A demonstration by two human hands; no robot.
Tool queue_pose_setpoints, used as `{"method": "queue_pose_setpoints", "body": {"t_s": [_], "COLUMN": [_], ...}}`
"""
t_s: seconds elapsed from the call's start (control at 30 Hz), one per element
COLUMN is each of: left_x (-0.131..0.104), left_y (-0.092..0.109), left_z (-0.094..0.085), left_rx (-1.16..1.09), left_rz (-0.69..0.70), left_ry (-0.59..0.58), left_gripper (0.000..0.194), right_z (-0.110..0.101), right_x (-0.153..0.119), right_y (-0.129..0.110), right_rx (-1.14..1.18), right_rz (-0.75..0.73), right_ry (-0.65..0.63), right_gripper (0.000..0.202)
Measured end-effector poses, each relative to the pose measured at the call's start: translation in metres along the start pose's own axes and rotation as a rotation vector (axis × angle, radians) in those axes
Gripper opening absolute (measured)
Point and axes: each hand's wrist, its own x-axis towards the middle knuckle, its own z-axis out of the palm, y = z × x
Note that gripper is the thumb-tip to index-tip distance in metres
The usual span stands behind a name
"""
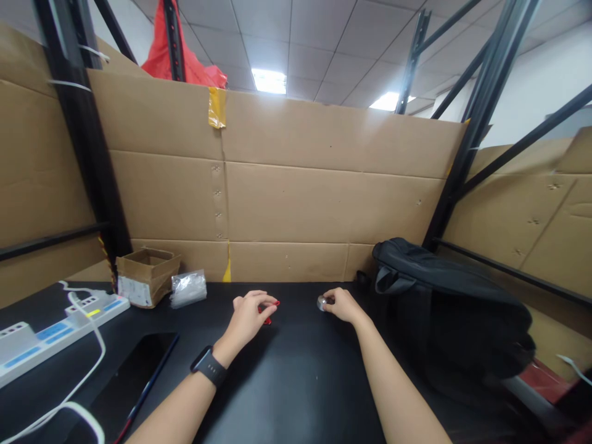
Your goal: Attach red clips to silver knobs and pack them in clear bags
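Over the middle of the black table point(296, 382), my left hand point(253, 313) pinches a small red object point(267, 320), mostly hidden by the fingers; what it is cannot be made out. A dark watch is on that wrist. To the right, my right hand point(341, 304) has its fingers closed on a small round silvery object point(321, 303), whose left side shows past the fingertips. The two hands are apart, with bare table between them.
At the left are a power strip point(60, 333) with white cables, a dark tablet-like device point(134, 376), a small open cardboard box point(148, 271) and a clear plastic packet point(189, 288). A black bag point(444, 308) stands right. Cardboard walls point(296, 203) enclose the back.
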Motion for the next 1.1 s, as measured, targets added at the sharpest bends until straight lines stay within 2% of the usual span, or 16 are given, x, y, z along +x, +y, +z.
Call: {"method": "queue_pose_setpoints", "body": {"t_s": [0.17,0.5,0.6,0.73,0.93,1.0,1.1], "left_x": [0.0,-0.002,-0.002,-0.001,0.0,0.0,0.0], "left_y": [-0.003,-0.006,-0.007,-0.005,-0.005,-0.007,-0.01], "left_z": [0.001,0.007,0.008,0.009,0.012,0.013,0.015], "left_rx": [0.011,0.036,0.03,-0.001,-0.115,-0.156,-0.208], "left_rz": [-0.002,0.016,0.031,0.084,0.152,0.143,0.111], "left_ry": [0.033,0.078,0.085,0.1,0.169,0.177,0.173], "left_gripper": [0.019,0.017,0.018,0.02,0.019,0.018,0.016], "right_z": [0.005,0.002,0.001,0.011,0.039,0.044,0.049], "right_x": [0.003,0.003,0.004,0.003,-0.012,-0.017,-0.022], "right_y": [0.008,0.012,0.005,-0.03,-0.105,-0.118,-0.126], "right_rx": [0.072,0.114,0.168,0.404,0.852,0.888,0.89], "right_rz": [0.025,0.035,0.003,-0.1,-0.283,-0.299,-0.297], "right_ry": [0.063,0.085,0.127,0.21,0.068,0.063,0.084], "right_gripper": [0.046,0.046,0.044,0.044,0.051,0.05,0.047]}}
